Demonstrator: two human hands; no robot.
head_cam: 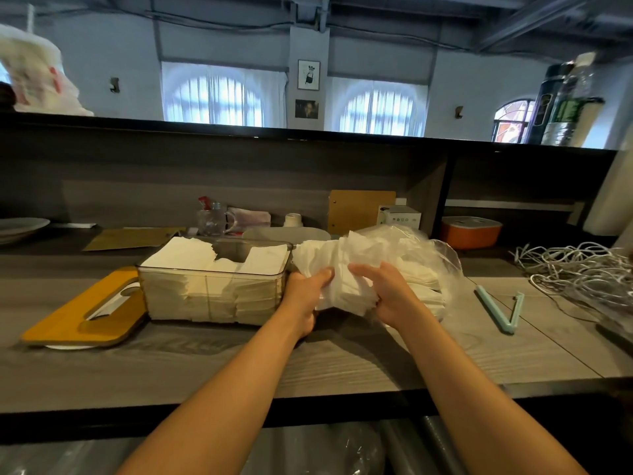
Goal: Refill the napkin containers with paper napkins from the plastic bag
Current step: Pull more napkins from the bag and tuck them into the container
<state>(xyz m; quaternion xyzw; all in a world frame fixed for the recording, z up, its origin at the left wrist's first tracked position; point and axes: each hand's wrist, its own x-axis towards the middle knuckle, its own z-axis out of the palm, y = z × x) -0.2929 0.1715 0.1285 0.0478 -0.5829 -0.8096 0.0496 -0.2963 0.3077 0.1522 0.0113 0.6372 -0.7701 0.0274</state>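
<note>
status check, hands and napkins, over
Both hands, left and right, hold a napkin wad at the plastic bag. Container nearly full, lid off. Nothing blocking.

Bare counter [308,365] lies open toward the body from the fingers [325,274] of both hands, wide enough for either arm to pass. Left of the fingers the open-topped napkin box [212,293] stands just beside them, with the wooden lid [85,311] lying flat beyond it. Right of the fingers the plastic bag [428,265] bulks up, then a green clip [501,310] and a cable tangle [582,272]; behind, jars [214,219] crowd the back wall.
</note>
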